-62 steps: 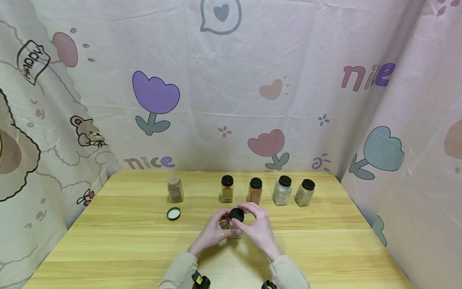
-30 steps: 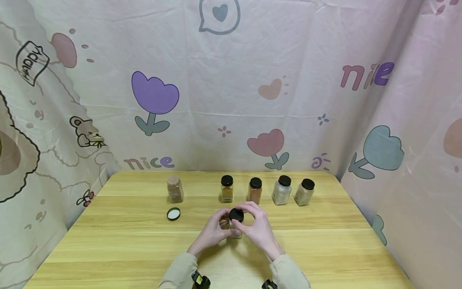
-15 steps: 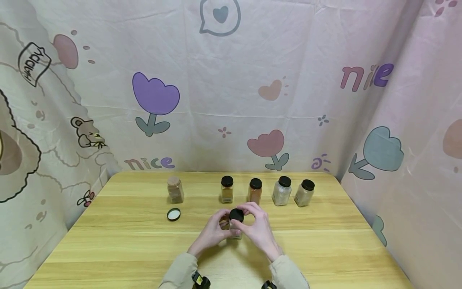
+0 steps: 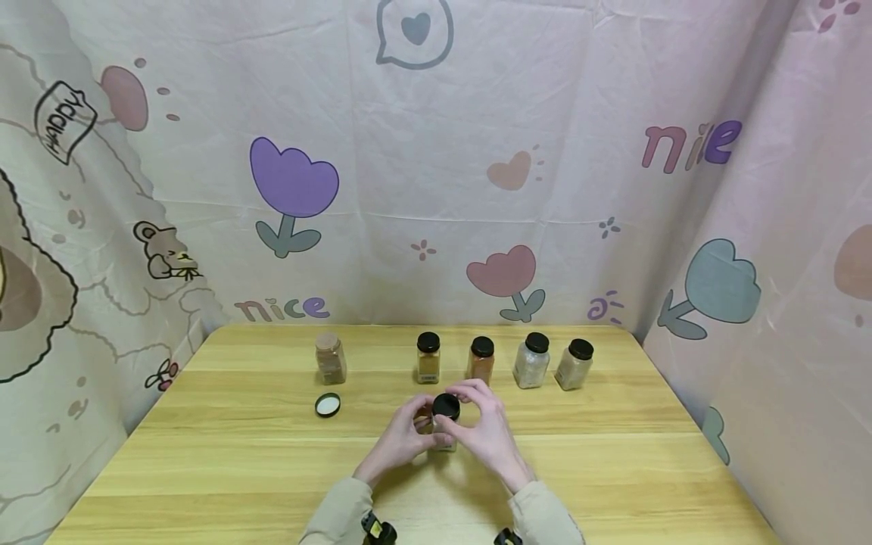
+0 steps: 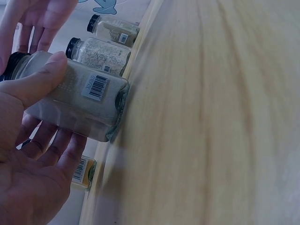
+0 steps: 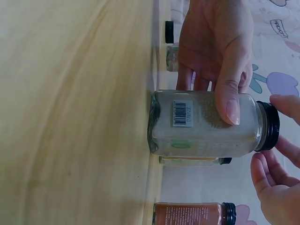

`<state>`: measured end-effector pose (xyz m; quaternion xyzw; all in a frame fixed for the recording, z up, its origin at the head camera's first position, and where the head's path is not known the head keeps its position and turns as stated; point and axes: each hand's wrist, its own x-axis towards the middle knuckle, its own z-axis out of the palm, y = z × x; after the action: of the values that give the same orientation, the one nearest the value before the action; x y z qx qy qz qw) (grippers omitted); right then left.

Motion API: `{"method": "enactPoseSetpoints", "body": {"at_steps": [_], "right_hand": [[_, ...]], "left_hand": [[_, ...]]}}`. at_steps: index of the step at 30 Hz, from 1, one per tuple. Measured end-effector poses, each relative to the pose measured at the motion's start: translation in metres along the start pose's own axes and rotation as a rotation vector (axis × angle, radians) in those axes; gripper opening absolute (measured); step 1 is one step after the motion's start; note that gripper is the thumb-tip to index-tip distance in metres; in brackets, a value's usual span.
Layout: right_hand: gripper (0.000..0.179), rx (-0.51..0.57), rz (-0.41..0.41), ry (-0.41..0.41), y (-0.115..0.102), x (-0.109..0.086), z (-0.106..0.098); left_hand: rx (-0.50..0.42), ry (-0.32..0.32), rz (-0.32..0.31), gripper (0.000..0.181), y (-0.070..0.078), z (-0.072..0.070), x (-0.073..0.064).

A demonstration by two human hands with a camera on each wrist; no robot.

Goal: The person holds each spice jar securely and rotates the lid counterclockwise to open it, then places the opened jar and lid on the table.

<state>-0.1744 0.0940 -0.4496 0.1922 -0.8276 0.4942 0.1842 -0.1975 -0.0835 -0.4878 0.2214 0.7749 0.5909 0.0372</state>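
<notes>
A square glass spice jar of pale powder stands upright on the table, a barcode label on its side. My left hand grips the jar's body between thumb and fingers, as the left wrist view also shows. On top sits a black screw lid. The fingertips and thumb of my right hand pinch this lid from the right. Whether the lid is tight on the jar cannot be told. In the right wrist view, the lid is against the jar's neck.
Behind the hands stand black-lidded jars: yellow, orange-brown, whitish and beige. At left, a brownish jar has no black lid; a loose lid lies before it, white inside facing up. A printed curtain hangs behind the table.
</notes>
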Motion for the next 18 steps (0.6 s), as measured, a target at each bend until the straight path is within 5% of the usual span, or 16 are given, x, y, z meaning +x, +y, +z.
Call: {"method": "enactPoseSetpoints", "body": {"at_steps": [10,18], "right_hand": [[0.037,-0.021,-0.005,0.034,0.0023,-0.0005,0.0009],[0.031,-0.025,-0.097,-0.006,0.0031,0.0002,-0.0008]], "left_hand": [[-0.003,-0.001,-0.001,0.047,-0.0011,0.0010,-0.0001],[0.002,-0.001,0.019,0.045,-0.0018,0.0000,0.0001]]}}
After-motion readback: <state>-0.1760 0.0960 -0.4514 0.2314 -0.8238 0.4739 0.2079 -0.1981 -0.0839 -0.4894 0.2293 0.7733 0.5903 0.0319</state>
